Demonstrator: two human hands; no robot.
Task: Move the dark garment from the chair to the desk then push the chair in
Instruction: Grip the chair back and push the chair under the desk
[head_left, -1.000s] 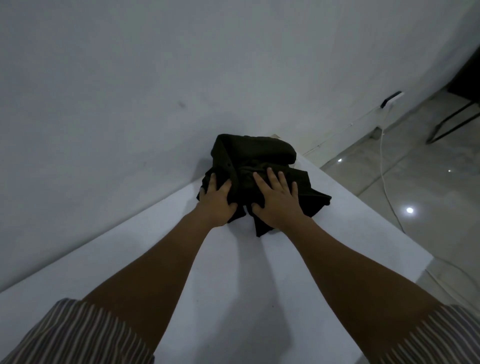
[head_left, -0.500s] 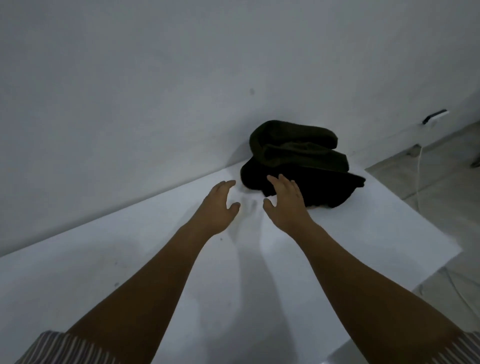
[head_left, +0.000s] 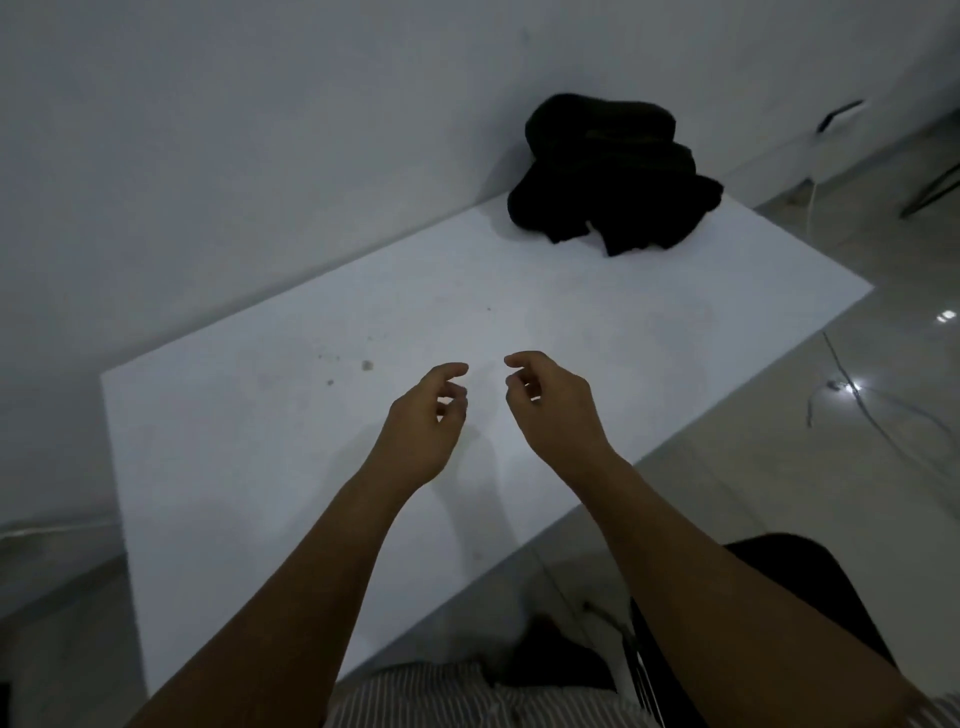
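- White desk (head_left: 291, 415): fills most of the view, set against the wall, surface bare apart from a few small specks and the clothing at its far right corner.
- Chair (head_left: 779, 571): only a dark rounded seat edge and part of the frame show at the near right, just off the desk's near edge. I judge it not yet pushed in; this is the step in hand.
- Dark garment (head_left: 613, 171): bunched in a heap at the far right of the desk, against the wall, well apart from both hands. I judge the first half of the task done.
- Left hand (head_left: 423, 421): over mid-desk, fingers loosely curled, holding nothing.
- Right hand (head_left: 556, 410): beside the left, same loose curl, empty.
- Plan: drop both hands to the near right, take the chair by whatever part I can reach. The backrest is out of view, so I must look down first.
- Push straight toward the desk, evenly with both hands, so it does not swing.
- Cable (head_left: 878, 415) on the floor at right: keep the chair legs off it.
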